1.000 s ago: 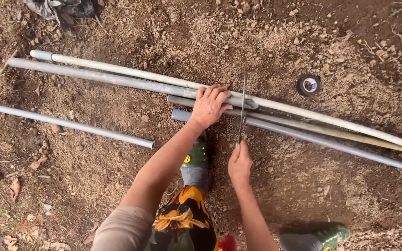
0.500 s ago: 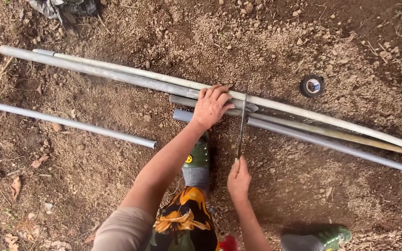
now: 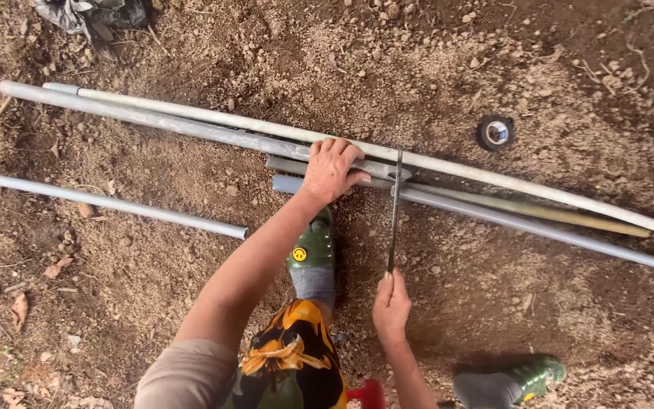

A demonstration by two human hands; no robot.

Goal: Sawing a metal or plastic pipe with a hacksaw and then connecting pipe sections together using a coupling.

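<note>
Several long grey and off-white pipes [image 3: 191, 125] lie on bare soil, running from upper left to lower right. My left hand [image 3: 331, 168] presses down on the grey pipes near their middle. My right hand [image 3: 391, 305] grips the near end of a thin dark saw blade [image 3: 394, 208]. The blade stands across the pipes just to the right of my left hand, its far end at the pipes. My green shoe [image 3: 311, 246] is planted just below the pipes.
A separate grey pipe [image 3: 107, 203] lies at left, ending near the middle. A roll of black tape [image 3: 496, 133] sits on the soil at upper right. Crumpled cloth [image 3: 92, 15] lies at the top left. My other shoe [image 3: 510, 381] is at bottom right.
My right hand has drawn the blade back toward me, from close to the pipes to well below them. My left hand has stayed on the pipes.
</note>
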